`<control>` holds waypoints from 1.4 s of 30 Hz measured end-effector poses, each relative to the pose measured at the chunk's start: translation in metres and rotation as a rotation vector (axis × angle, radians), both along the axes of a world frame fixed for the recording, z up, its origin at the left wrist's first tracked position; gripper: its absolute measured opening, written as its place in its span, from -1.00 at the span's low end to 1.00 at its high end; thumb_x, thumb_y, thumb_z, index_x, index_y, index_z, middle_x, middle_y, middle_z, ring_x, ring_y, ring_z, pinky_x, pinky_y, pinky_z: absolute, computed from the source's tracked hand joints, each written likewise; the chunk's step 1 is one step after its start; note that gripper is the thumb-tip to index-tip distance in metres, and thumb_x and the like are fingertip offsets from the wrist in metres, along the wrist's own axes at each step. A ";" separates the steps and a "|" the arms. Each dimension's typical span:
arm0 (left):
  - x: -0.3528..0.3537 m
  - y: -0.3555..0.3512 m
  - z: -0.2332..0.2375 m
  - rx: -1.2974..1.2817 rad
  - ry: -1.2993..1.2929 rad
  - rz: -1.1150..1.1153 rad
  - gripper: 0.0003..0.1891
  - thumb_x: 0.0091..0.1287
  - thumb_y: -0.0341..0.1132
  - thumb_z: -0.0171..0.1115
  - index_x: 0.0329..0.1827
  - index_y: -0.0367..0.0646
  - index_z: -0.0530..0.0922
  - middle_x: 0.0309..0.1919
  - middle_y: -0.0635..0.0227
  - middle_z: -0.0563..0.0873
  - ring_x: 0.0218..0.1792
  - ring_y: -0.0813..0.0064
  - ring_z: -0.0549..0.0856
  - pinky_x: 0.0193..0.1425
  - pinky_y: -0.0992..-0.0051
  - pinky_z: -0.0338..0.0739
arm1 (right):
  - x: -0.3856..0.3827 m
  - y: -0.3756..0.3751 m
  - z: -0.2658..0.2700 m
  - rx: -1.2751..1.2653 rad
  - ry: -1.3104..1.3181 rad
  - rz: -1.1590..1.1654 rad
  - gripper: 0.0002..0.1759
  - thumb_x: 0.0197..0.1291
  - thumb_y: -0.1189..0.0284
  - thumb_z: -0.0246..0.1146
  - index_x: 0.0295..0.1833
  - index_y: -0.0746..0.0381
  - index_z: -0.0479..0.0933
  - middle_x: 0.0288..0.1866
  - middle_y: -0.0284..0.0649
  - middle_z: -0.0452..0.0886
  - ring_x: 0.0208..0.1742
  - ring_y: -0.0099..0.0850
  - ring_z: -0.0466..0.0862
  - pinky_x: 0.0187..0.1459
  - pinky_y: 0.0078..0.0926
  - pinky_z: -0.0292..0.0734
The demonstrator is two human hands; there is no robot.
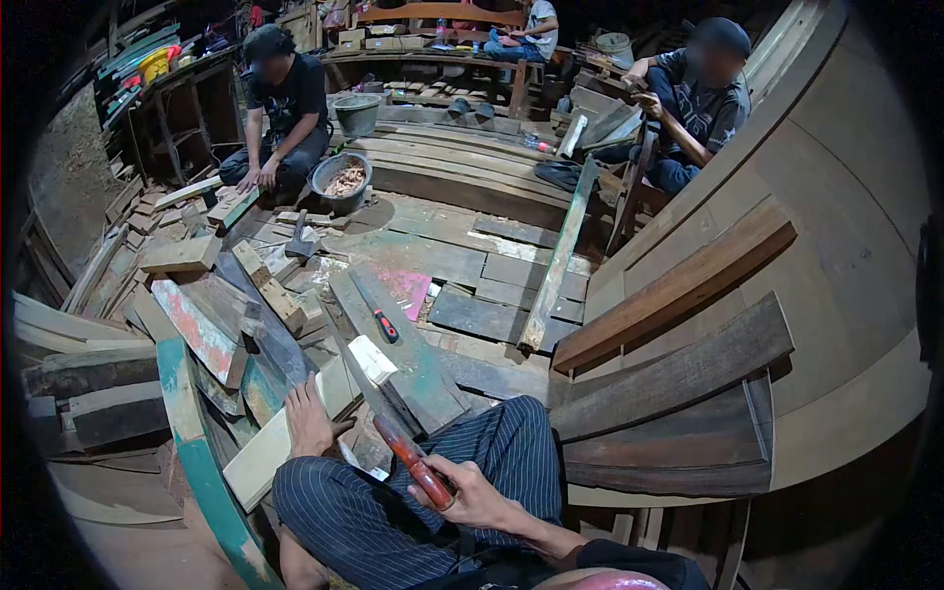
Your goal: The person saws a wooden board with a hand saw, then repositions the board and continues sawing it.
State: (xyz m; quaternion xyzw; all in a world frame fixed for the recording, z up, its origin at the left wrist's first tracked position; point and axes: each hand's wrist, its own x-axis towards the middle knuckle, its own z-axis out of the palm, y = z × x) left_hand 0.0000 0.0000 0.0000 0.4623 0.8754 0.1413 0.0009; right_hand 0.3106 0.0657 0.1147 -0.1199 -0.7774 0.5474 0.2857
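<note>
**Big knife over a pale plank**

The right hand (470, 497) is shut tight around the red handle of a big knife (385, 423). The left hand (310, 421) lies flat and open on a pale plank (261, 457), near and left.

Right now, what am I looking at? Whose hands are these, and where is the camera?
This one picture comes from a camera worn on a person's head, looking down. So you see that person's own hands and striped trousers. The left hand rests flat on a pale plank. The right hand wraps its fingers round the red handle of a long knife. Around them lie wooden boards, a hammer and a red-handled tool. Farther off, one person crouches and another person sits.
</note>
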 end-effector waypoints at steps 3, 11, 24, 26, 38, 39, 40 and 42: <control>0.007 -0.002 0.004 0.025 -0.006 0.012 0.30 -0.22 -0.08 0.78 0.58 -0.37 0.15 0.29 -0.02 0.43 0.30 -0.06 0.42 0.51 0.06 0.23 | 0.002 -0.007 0.007 -0.011 0.020 -0.003 -0.59 0.31 0.46 0.47 0.17 0.37 0.53 -0.54 -0.15 0.49 -0.62 -0.39 0.51 -0.51 -0.41 0.40; -0.001 0.000 -0.005 0.113 0.042 -0.018 0.26 -0.27 -0.10 0.79 0.54 -0.32 0.21 0.25 0.02 0.47 0.30 -0.02 0.45 0.49 0.08 0.28 | 0.002 -0.009 0.011 -0.026 -0.002 0.016 -0.60 0.31 0.46 0.47 0.15 0.38 0.52 -0.53 -0.12 0.54 -0.62 -0.40 0.53 -0.52 -0.41 0.40; 0.006 0.007 0.005 0.032 0.035 0.054 0.21 -0.25 0.01 0.78 0.49 -0.30 0.29 0.19 0.03 0.53 0.26 0.01 0.48 0.41 0.09 0.32 | 0.007 0.005 -0.002 -0.016 -0.084 -0.074 -0.64 0.28 0.42 0.50 0.07 0.32 0.56 -0.53 -0.19 0.59 -0.61 -0.46 0.64 -0.52 -0.50 0.48; 0.005 0.006 0.003 0.040 0.039 0.067 0.20 -0.24 0.02 0.77 0.49 -0.31 0.29 0.20 0.03 0.53 0.27 0.01 0.48 0.41 0.09 0.32 | 0.010 0.003 0.006 0.002 -0.055 -0.090 -0.64 0.28 0.42 0.50 0.07 0.33 0.56 -0.53 -0.19 0.60 -0.61 -0.45 0.64 -0.52 -0.50 0.48; 0.000 0.002 -0.001 0.112 -0.024 0.141 0.24 -0.23 -0.07 0.78 0.55 -0.27 0.21 0.30 -0.01 0.47 0.37 -0.04 0.42 0.49 0.06 0.27 | 0.050 -0.007 0.034 -0.009 -0.098 0.030 -0.62 0.33 0.52 0.43 0.17 0.39 0.52 -0.39 -0.06 0.70 -0.49 -0.38 0.76 -0.46 -0.46 0.57; 0.001 0.002 0.000 0.110 -0.023 0.150 0.25 -0.23 -0.07 0.78 0.55 -0.26 0.21 0.30 -0.01 0.47 0.37 -0.04 0.42 0.49 0.06 0.27 | 0.054 -0.007 0.038 -0.014 -0.100 0.038 -0.63 0.33 0.51 0.43 0.17 0.38 0.52 -0.39 -0.06 0.70 -0.49 -0.38 0.76 -0.47 -0.46 0.57; -0.001 0.002 -0.002 0.130 -0.016 0.143 0.25 -0.26 -0.08 0.78 0.55 -0.24 0.22 0.28 0.00 0.48 0.35 -0.04 0.43 0.48 0.05 0.27 | 0.059 -0.010 0.037 0.033 -0.150 -0.012 -0.62 0.31 0.50 0.44 0.17 0.37 0.53 -0.41 -0.07 0.69 -0.50 -0.38 0.76 -0.49 -0.46 0.56; -0.002 0.002 -0.003 0.170 -0.023 0.123 0.25 -0.27 -0.10 0.78 0.54 -0.26 0.23 0.25 0.01 0.50 0.32 -0.04 0.44 0.47 0.06 0.29 | 0.063 -0.010 0.039 0.047 -0.146 -0.030 -0.61 0.30 0.50 0.45 0.17 0.37 0.53 -0.41 -0.06 0.69 -0.51 -0.37 0.76 -0.50 -0.46 0.55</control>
